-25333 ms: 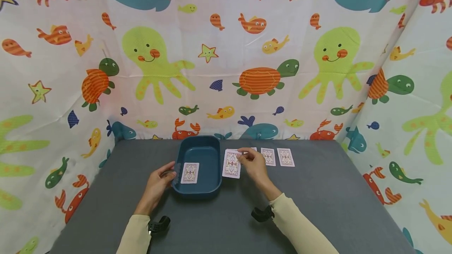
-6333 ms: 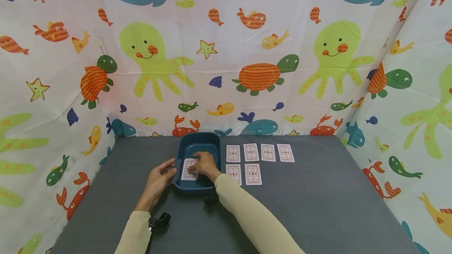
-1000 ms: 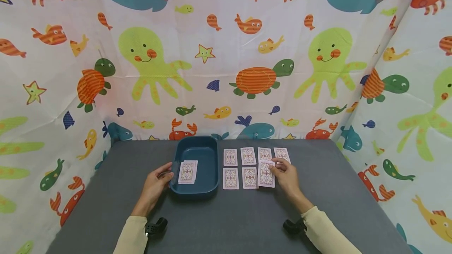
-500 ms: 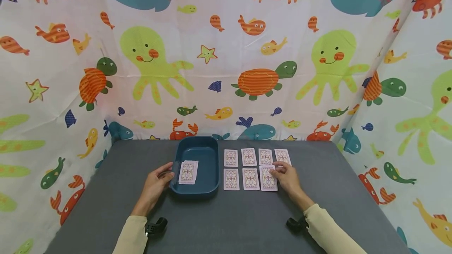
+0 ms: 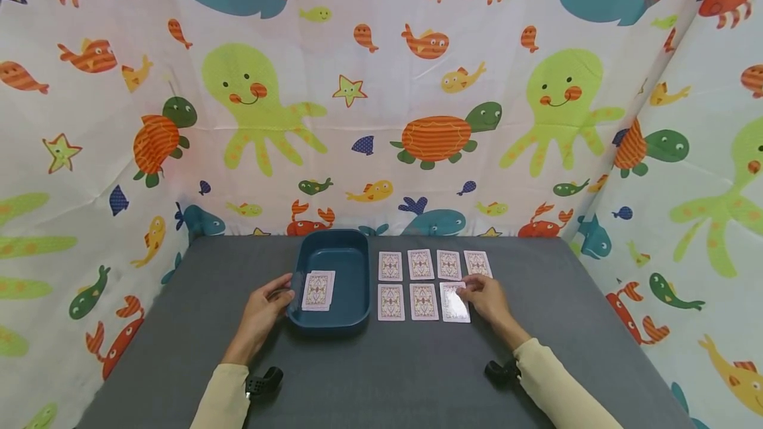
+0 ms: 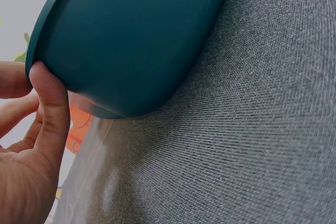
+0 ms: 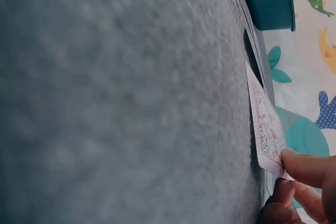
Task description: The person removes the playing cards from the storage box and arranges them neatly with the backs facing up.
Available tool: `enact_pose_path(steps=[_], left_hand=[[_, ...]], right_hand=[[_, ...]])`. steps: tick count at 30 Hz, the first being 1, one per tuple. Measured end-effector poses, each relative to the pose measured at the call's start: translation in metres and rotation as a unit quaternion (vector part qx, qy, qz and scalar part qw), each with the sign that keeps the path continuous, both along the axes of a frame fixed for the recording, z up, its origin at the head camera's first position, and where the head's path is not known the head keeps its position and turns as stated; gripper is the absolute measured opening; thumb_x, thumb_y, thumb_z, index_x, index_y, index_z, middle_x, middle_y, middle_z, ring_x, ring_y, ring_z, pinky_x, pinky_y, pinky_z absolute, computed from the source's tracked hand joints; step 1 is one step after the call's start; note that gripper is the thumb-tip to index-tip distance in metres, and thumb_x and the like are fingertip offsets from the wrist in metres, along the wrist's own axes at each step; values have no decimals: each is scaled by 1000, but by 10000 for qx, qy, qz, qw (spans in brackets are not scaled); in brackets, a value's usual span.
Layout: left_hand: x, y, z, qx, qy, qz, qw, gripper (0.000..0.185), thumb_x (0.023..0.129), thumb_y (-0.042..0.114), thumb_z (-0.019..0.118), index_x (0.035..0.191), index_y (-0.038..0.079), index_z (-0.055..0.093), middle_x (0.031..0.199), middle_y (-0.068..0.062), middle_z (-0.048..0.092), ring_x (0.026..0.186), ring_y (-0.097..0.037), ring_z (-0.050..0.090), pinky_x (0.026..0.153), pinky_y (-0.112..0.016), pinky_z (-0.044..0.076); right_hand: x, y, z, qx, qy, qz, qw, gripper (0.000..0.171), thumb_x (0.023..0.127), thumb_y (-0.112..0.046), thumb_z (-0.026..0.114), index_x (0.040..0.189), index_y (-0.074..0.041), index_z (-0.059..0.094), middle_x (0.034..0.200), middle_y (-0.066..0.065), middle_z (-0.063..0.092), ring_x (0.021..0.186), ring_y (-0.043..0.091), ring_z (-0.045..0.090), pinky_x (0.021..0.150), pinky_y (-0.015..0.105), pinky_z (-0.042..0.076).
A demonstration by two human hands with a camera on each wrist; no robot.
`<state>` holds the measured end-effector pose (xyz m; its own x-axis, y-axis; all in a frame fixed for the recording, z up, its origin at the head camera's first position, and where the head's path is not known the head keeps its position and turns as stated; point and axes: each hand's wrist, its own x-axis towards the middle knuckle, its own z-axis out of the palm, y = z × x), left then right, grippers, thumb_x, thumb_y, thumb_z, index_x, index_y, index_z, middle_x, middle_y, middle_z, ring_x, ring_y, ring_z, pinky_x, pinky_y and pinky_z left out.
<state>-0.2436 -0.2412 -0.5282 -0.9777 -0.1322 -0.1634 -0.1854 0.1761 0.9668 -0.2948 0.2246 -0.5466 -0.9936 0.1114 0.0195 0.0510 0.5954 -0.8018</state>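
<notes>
My left hand [image 5: 262,313] pinches the left rim of a dark blue plastic tray [image 5: 361,313], its thumb on the outer wall [image 6: 126,40] in the left wrist view. In the tray lies a small stack of playing cards [image 5: 316,291], backs up. My right hand [image 5: 489,300] pinches the upper right corner of a playing card [image 5: 454,306] between thumb and fingers. That card is at the right end of the front row, shiny with glare. Seen from the right wrist, the card [image 7: 266,129] is tilted, its near edge raised off the cloth.
A back row of several face-down cards, one of them a card [image 5: 420,265], lies right of the tray. Two front-row cards [image 5: 391,303] lie left of the held one. Grey cloth [image 5: 381,376] covers the table; a sea-animal curtain [image 5: 381,171] stands behind and at the sides.
Over the last second my right hand lowered its card slightly toward the front row. Since the oldest frame, more cards have been laid out in two rows. The left hand stays on the tray.
</notes>
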Motion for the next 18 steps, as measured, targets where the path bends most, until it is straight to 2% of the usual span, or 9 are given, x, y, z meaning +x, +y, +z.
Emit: enact_pose_path(steps=[5, 12, 18], left_hand=[[-1, -1, -1, -11, 59, 3, 10000, 47, 98, 14, 58, 144, 15, 49, 140, -13, 49, 111, -22, 55, 77, -27, 52], [-1, 0, -1, -8, 123, -30, 9999, 46, 98, 15, 59, 143, 15, 50, 139, -13, 49, 112, -23, 54, 78, -26, 51], [0, 0, 0, -19, 110, -56, 9999, 47, 98, 16, 59, 144, 16, 50, 140, -13, 49, 113, -24, 54, 79, -25, 51]], right_hand=[[-5, 1, 1, 422, 28, 67, 9991, 27, 81, -17, 79, 103, -3, 72, 74, 4, 61, 68, 13, 51, 63, 27, 39], [-10, 5, 1, 563, -6, 89, 9984, 27, 81, -18, 79, 101, -2, 73, 72, 3, 57, 68, 16, 49, 61, 29, 36], [-9, 5, 0, 569, -49, 100, 9983, 30, 80, -19, 81, 103, -3, 72, 71, 4, 60, 64, 14, 51, 58, 28, 38]])
